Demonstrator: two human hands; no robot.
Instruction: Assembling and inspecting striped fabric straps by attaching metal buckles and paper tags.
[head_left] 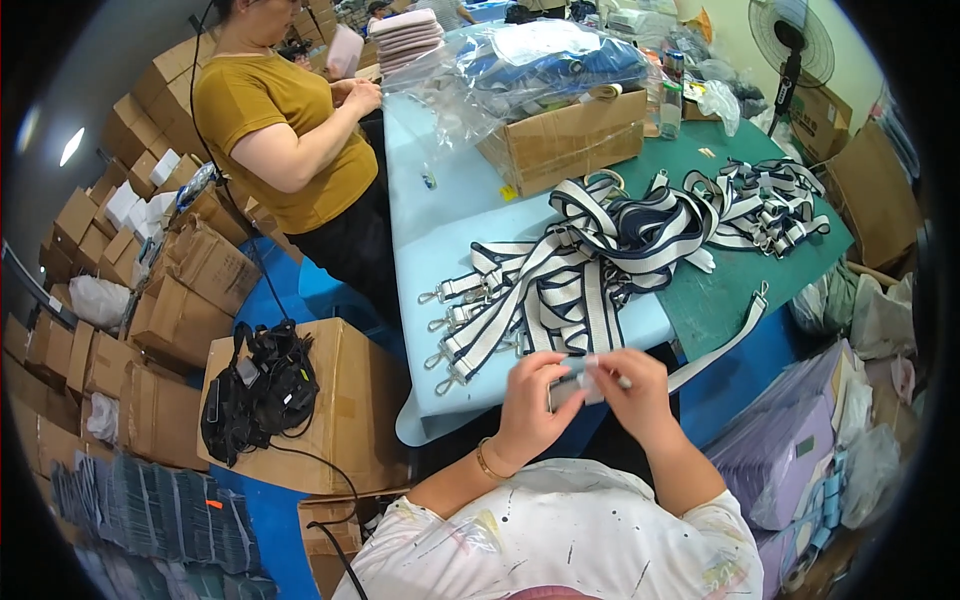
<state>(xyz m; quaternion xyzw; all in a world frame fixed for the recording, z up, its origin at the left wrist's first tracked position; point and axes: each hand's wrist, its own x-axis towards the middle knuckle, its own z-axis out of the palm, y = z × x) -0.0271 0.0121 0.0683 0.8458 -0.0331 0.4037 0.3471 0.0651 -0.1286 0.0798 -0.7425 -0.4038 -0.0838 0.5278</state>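
Noted from alongside: left hand [535, 410] and right hand [640, 395], fingers [538, 368] pinching the white webbing strap [718, 354] — it should, I judge, be kept flat and untwisted.

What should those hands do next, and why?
Maybe the right hand should draw the white strap a little closer while the left hand steadies the pale piece: both hands meet around that piece, and the strap trails loosely past the right hand to its metal clip.
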